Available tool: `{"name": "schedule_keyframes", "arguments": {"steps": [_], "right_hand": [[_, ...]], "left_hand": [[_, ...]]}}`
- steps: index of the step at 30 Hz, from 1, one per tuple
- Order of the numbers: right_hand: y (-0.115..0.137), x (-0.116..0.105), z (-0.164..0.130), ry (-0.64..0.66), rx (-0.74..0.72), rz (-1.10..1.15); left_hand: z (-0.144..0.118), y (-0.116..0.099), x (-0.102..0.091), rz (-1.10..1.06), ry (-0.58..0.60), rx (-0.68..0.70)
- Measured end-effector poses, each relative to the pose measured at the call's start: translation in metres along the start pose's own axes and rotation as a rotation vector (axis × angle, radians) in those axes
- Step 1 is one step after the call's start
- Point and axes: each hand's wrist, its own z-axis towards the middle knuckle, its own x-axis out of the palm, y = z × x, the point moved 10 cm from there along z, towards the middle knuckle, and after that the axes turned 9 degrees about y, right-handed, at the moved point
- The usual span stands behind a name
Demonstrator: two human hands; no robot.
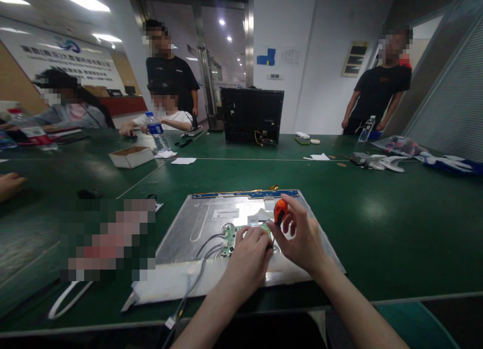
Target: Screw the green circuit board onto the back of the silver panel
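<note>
Right hand (302, 233) holds an orange screwdriver (280, 211) over a green circuit board (230, 238)

The circuit board sits on a flat metal panel (206, 223) lying on the table in front of the person. The right hand grips the screwdriver by its handle between thumb and fingers, with the shaft pointing down at the board's right end. The left hand (251, 246) is curled over the board, its fingertips beside the shaft; whether they pinch anything cannot be told, and the tip's contact point is hidden.

Good work here likely means keeping the shaft upright, pressing steadily and turning gently, so the tip does not slip onto the board. The left fingertips should steady the spot without crowding the tip, and the dark cables (204, 273) leaving the board's left side are best left slack.

A blue strip (234, 194) runs along the panel's far edge. Beyond, on the green table (377, 238), are an open box (132, 158), a water bottle (156, 130) and a black casing (252, 115). Two people sit on the left side; two others stand behind the table.
</note>
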Motion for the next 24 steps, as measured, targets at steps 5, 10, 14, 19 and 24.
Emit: {"name": "schedule_keyframes", "arguments": {"steps": [5, 10, 14, 19, 24], "right_hand": [[-0.0004, -0.0024, -0.0002, -0.022, 0.0, -0.003], [0.0007, -0.0018, 0.001, -0.008, -0.002, 0.002], [0.0024, -0.0027, 0.002, 0.002, 0.001, 0.001], [0.0021, -0.0036, 0.0021, -0.001, 0.012, 0.025], [0.0012, -0.0028, 0.0012, -0.005, 0.02, 0.024]], "left_hand": [[0.0001, 0.0002, 0.0001, -0.016, -0.006, 0.007], [0.0001, 0.0017, 0.0016, -0.023, -0.008, 0.004], [-0.0004, 0.0008, 0.0011, -0.025, -0.019, 0.016], [-0.0002, 0.0006, 0.0009, -0.007, -0.019, 0.011], [-0.0001, 0.0011, 0.0006, -0.023, -0.019, 0.011]]}}
